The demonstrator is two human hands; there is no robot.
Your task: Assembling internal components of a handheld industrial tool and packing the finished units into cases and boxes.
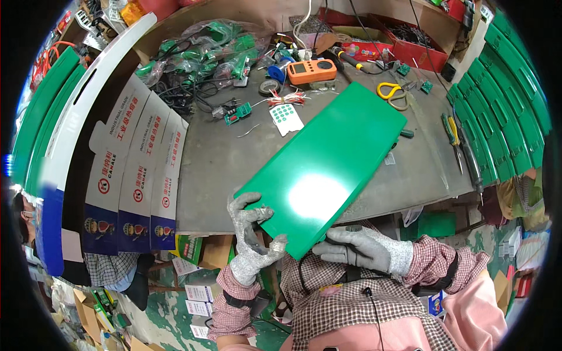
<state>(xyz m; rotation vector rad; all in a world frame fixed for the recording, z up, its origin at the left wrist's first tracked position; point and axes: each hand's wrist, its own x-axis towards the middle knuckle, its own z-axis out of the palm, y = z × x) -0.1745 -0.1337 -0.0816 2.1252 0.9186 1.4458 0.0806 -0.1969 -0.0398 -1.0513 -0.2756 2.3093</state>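
Observation:
A long, glossy green metal-looking case or panel (357,131) lies aslant over the near edge of the grey workbench, its near end jutting toward my body. My left hand (249,228), in a grey-coated glove, grips the near left corner, with the fingers on the left edge and the thumb by the near end. Beside the near right edge is my gloved right hand (360,248); its fingers stretch left and seem to touch the case side. Its thumb is hidden. The underside of the case cannot be seen.
On the bench (216,169) are an orange multimeter (312,71), yellow-handled scissors (393,95), a white keypad sheet (286,119), pliers (452,134) and a soldering iron (468,155). White boxes (134,175) stand left; green cases (497,105) are stacked right. Bagged circuit boards (216,52) lie behind.

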